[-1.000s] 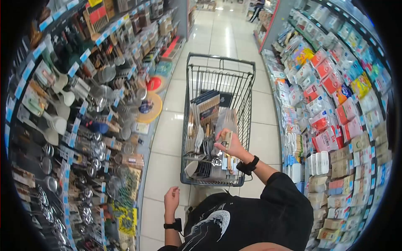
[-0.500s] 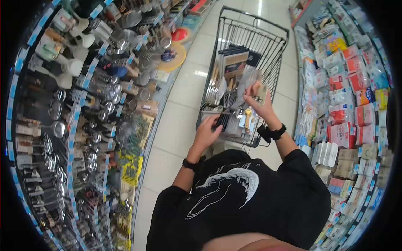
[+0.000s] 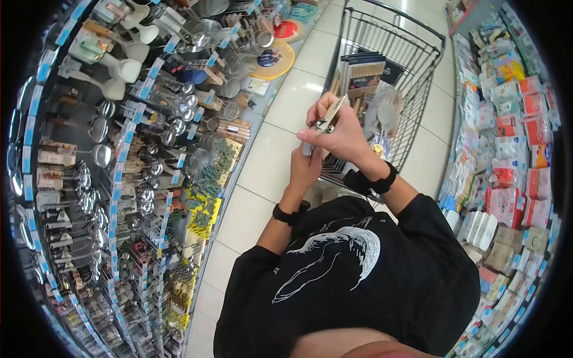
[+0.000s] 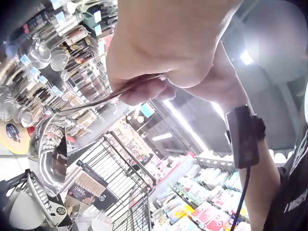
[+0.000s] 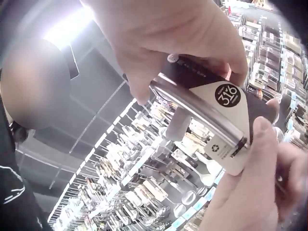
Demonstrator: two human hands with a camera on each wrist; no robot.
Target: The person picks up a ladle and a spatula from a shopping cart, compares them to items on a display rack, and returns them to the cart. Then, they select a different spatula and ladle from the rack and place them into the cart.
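Observation:
A flat metal kitchen utensil (image 5: 202, 113) with a shiny bar sits on a dark and pale packaging card (image 5: 211, 96) bearing a round "316" mark; I cannot tell its exact kind. My right hand (image 3: 343, 128) grips the card from above, fingers and thumb on opposite sides. Pinching the lower end is my left hand (image 3: 305, 166), its thumb pressed on the card's face in the right wrist view. Both hands meet over the near left corner of a black wire shopping cart (image 3: 394, 17). Close up in the left wrist view is a curved shiny metal part (image 4: 48, 156).
Inside the cart lie a boxed chopstick-like set (image 3: 365, 77), a packaged spoon-shaped utensil (image 3: 387, 113) and other goods. Shelves of hanging ladles and spoons (image 3: 125, 68) line the left side. Packets (image 3: 507, 203) fill the right shelves; pale tiled floor (image 3: 256, 203) runs between.
My left hand has come up from beside the cart, past its near rim, to grip the card. The right hand has kept hold and lifted it leftward. The cart has shifted right in view.

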